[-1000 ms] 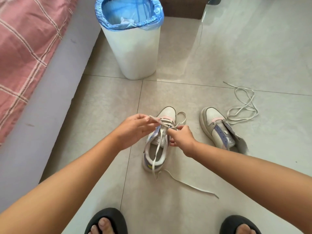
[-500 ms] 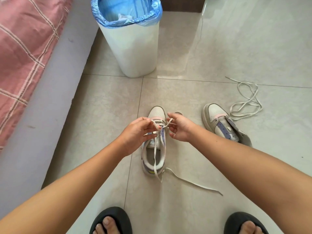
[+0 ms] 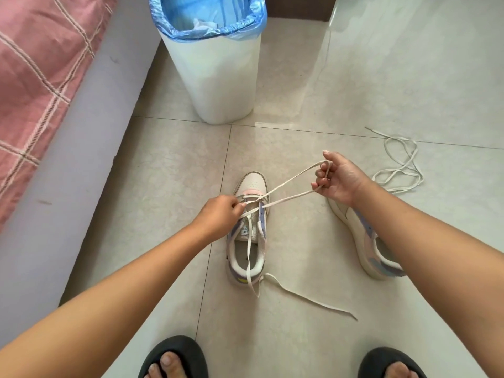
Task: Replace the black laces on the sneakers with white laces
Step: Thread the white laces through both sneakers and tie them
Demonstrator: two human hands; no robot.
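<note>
1. Head view: pale tiled floor (image 3: 313, 268), a bed with a pink checked cover (image 3: 35, 85) at left, a white bin (image 3: 218, 77) with a blue liner.
2. Two sneakers: one (image 3: 249, 236) between the hands, the other (image 3: 362, 236) under the right forearm. Two white laces: one (image 3: 289, 186) threaded, one loose lace (image 3: 401, 165) lying far right.
3. Left hand (image 3: 218, 216) pinches the lace at the eyelets; right hand (image 3: 338, 178), raised, has fingers curled round its pulled loop.

Tiled floor (image 3: 354, 77) carries white bin (image 3: 218, 83), two sneakers (image 3: 249, 236) (image 3: 362, 238), loose lace (image 3: 399, 165).
</note>
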